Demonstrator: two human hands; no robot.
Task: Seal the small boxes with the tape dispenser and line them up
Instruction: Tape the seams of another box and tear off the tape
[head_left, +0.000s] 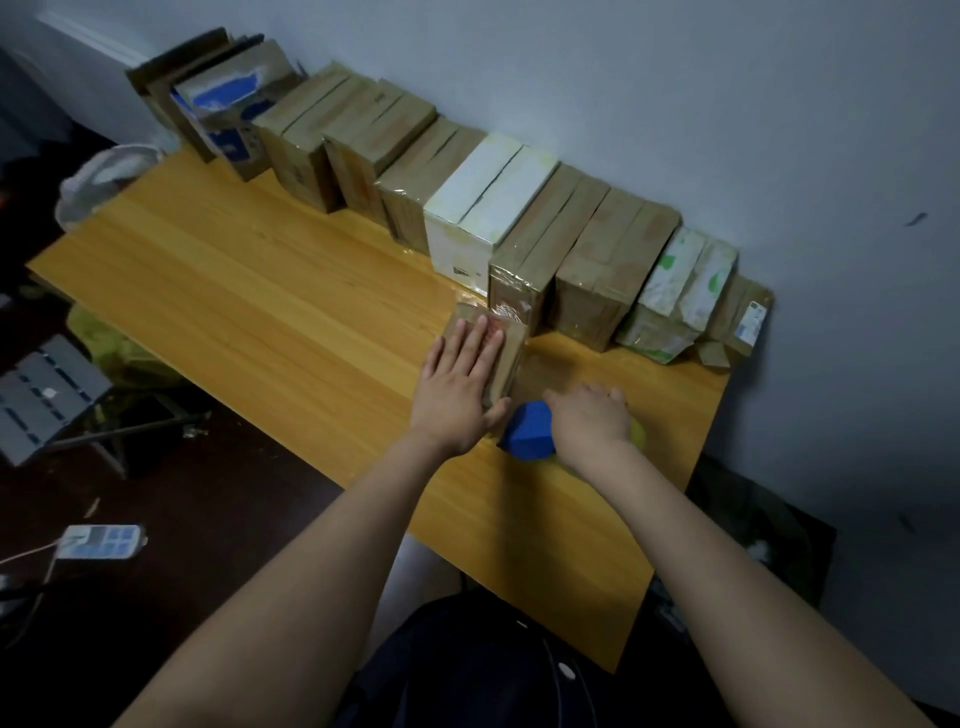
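Wooden table (260, 291) before a wall-side row of boxes (597, 244): left hand (462, 374), fingers straight, pins the small box (514, 353) while beside it the blue tape dispenser (527, 431) sits clasped in the right hand (592, 415), so it seems best to press firmly and pull the tape taut.

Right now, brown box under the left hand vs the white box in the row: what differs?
Colour: the brown box is tan cardboard; the white box is white. Place: the brown box lies in front of the row; the white box stands in it, by the wall. Contact: the left hand presses flat on the brown box; no hand touches the white box. Both are closed, on the table.
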